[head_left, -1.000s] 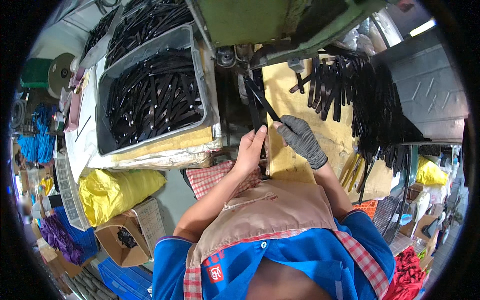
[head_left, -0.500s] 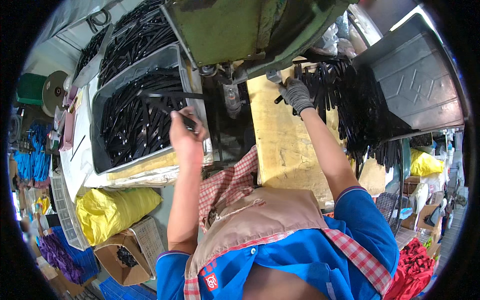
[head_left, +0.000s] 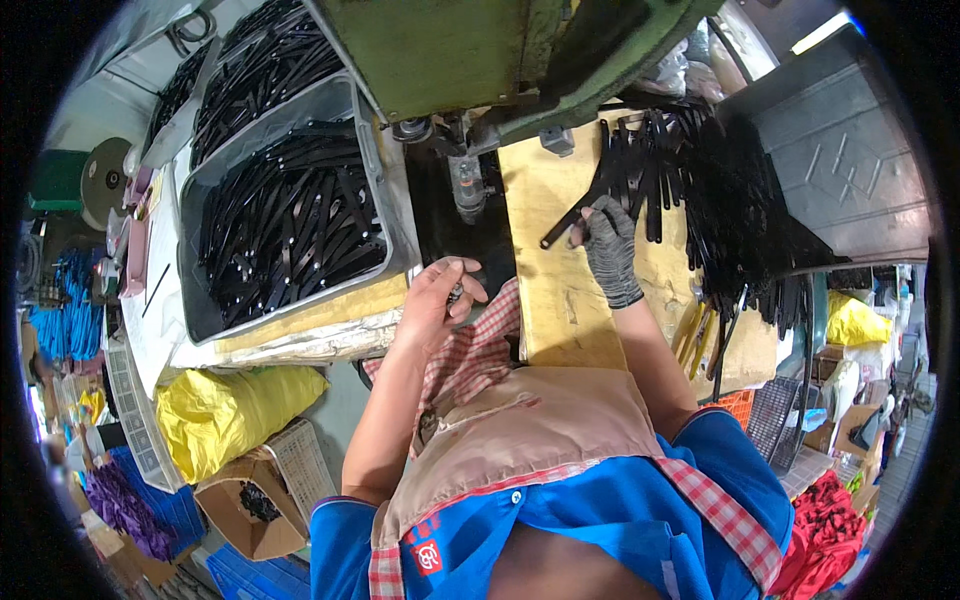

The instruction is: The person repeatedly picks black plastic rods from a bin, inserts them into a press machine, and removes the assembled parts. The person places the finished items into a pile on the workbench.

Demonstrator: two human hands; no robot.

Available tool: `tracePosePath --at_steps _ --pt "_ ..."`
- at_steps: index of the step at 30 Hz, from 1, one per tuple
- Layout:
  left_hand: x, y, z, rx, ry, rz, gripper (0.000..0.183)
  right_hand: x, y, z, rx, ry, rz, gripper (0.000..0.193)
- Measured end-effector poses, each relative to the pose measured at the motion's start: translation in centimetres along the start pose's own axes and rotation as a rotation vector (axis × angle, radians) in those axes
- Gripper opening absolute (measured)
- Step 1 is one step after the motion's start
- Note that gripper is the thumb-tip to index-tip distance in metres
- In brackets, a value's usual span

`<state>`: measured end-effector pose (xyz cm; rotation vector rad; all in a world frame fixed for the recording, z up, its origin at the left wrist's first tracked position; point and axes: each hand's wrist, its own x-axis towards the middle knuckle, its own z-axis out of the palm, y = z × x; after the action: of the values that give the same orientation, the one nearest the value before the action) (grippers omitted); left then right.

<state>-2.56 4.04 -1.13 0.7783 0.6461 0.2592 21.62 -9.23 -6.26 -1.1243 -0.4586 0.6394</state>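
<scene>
My bare left hand (head_left: 438, 298) is curled in front of the machine, closed round some small shiny metal pieces (head_left: 455, 292) too small to name. My right hand (head_left: 608, 245), in a grey knit glove, pinches a black strap (head_left: 566, 226) that slants down to the left over the yellowish worktop (head_left: 555, 300). Beyond that hand lies a spread pile of black straps (head_left: 655, 170). On my left a grey plastic bin (head_left: 190, 270) holds many loose black straps (head_left: 290, 225). A green machine (head_left: 450, 55) stands ahead, with its metal working head (head_left: 465, 185) between the two work surfaces.
A tipped grey bin (head_left: 840, 150) stands at the right, with straps heaped at its mouth. Yellow-handled tools (head_left: 695, 335) are by the worktop's right side. A yellow sack (head_left: 235, 415) and a cardboard box (head_left: 250, 505) sit low on the left. Checked cloth (head_left: 480, 340) hangs beside my apron.
My left hand has moved right, away from the bin, and the strap it held is gone from it. My right hand has drawn back toward me from the pile, holding a strap.
</scene>
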Motion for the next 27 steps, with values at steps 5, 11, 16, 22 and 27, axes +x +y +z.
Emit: tracePosePath --at_steps 5,11,16,22,27 --pt "0.1 -1.3 0.1 0.033 -0.016 -0.014 0.021 1.6 -1.3 6.5 0.281 -0.074 0.072 0.015" --pt "-0.5 -0.6 -0.1 0.050 -0.052 -0.021 0.021 2.7 0.2 9.7 0.236 -0.010 0.030 0.021" --pt "0.3 0.6 -0.6 0.122 -0.085 0.040 0.026 0.0 0.9 9.4 0.094 0.086 0.098 0.021" --pt "1.9 2.7 -1.1 0.055 0.077 0.228 0.027 1.9 -0.6 -2.7 -1.247 0.073 -0.531 0.048" --pt "4.2 2.8 -0.3 -0.022 0.074 0.253 0.026 5.3 0.8 -7.8 -1.837 0.274 -0.359 0.054"
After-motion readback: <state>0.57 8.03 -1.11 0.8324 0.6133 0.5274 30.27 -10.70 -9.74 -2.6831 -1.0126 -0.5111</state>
